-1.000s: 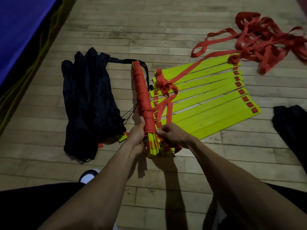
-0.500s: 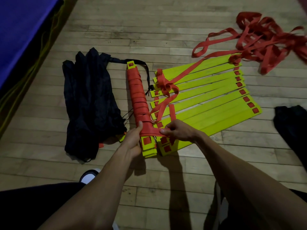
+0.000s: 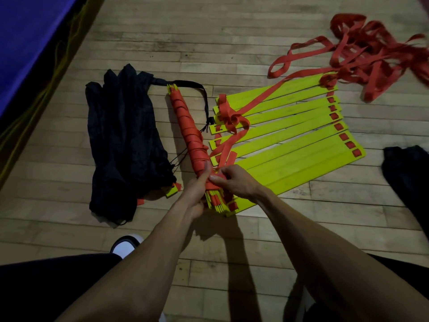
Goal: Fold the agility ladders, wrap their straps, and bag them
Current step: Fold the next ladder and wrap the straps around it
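The person is kneeling or crouching over a wooden plank floor (image 3: 232,43), working on a folded ladder bundle (image 3: 189,133) whose yellow rungs are stacked together and bound along their length by spiralled red strap. The bundle is lying at a slant, far end toward the black drawstring bag (image 3: 125,140), near end raised into the hands.

The left hand (image 3: 197,184) is clasping the near end of the bundle, its grip clenched around the wrapped rungs; this is keeping the stack from fanning apart and is trapping the last turns. The right hand (image 3: 234,180) is pinching the loose strap end (image 3: 217,177) against the bundle, a grip that appears meant to hold tension while the tail is being tucked or secured.

A second ladder (image 3: 290,140) is lying just right of the bundle, rungs fanned flat, its tangled red strap (image 3: 371,49) trailing to the upper right; it is waiting unfolded. The bag is lying directly left of the bundle, so bagging calls for only a short move. A yellow rung end is showing at the bag's lower edge.

The lighting is dim. A blue mat (image 3: 27,38) is bordering the floor at upper left, and dark fabric (image 3: 411,177) is lying at the right edge.
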Demonstrator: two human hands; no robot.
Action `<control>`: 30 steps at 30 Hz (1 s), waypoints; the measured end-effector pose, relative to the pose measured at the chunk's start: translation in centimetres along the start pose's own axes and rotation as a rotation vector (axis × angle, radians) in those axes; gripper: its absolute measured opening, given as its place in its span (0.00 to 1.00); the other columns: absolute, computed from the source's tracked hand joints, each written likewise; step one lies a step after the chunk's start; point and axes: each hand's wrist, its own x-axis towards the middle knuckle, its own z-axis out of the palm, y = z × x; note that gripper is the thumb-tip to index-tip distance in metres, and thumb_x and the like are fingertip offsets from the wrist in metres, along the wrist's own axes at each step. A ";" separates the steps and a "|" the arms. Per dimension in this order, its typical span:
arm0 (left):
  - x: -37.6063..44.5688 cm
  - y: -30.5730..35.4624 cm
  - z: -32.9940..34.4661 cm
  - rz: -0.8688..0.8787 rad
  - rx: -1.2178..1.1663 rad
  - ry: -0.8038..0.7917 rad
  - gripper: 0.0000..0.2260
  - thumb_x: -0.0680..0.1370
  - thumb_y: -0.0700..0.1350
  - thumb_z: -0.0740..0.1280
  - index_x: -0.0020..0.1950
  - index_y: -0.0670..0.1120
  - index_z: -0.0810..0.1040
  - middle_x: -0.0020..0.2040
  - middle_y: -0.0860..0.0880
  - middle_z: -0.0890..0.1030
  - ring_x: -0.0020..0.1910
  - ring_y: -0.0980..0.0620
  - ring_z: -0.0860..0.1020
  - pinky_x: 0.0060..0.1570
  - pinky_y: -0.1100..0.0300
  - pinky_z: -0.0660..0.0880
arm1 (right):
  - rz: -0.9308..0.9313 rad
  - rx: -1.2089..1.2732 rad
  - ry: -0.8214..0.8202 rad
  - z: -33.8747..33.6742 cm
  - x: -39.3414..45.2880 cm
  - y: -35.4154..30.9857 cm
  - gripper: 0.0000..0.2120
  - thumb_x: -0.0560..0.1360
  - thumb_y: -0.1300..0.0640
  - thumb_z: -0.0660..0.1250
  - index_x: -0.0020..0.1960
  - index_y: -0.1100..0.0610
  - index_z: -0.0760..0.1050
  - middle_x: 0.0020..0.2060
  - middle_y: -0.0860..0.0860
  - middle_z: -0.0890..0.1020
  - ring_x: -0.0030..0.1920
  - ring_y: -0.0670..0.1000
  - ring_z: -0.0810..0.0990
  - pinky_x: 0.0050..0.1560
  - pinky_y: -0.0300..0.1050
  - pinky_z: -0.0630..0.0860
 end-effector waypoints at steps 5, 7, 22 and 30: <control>0.1 -0.2 -0.3 0.003 -0.138 0.086 0.23 0.76 0.51 0.74 0.63 0.37 0.75 0.49 0.38 0.85 0.40 0.41 0.86 0.35 0.49 0.82 | 0.048 0.111 -0.024 -1.8 0.0 0.1 0.16 0.80 0.50 0.67 0.38 0.58 0.73 0.30 0.51 0.73 0.32 0.49 0.72 0.35 0.44 0.70; 0.3 0.2 -0.7 -0.003 -0.207 0.100 0.22 0.76 0.50 0.74 0.62 0.37 0.74 0.51 0.36 0.85 0.42 0.39 0.86 0.33 0.47 0.82 | 0.064 0.139 -0.004 -2.8 -0.3 0.6 0.13 0.80 0.54 0.68 0.38 0.56 0.74 0.31 0.49 0.75 0.33 0.49 0.73 0.35 0.45 0.70; 0.3 0.3 0.0 -0.048 -0.318 0.063 0.19 0.84 0.54 0.60 0.62 0.39 0.76 0.45 0.41 0.86 0.40 0.46 0.85 0.40 0.50 0.82 | 0.106 0.311 0.080 0.1 -0.3 0.2 0.06 0.78 0.61 0.70 0.45 0.57 0.73 0.36 0.55 0.77 0.31 0.45 0.72 0.28 0.35 0.67; -0.4 1.1 0.2 -0.003 -0.262 -0.024 0.05 0.80 0.40 0.69 0.49 0.37 0.78 0.29 0.44 0.81 0.22 0.50 0.79 0.21 0.61 0.75 | 0.052 0.278 0.004 -0.7 0.3 -1.9 0.04 0.79 0.63 0.67 0.47 0.59 0.73 0.38 0.54 0.78 0.31 0.44 0.73 0.32 0.36 0.70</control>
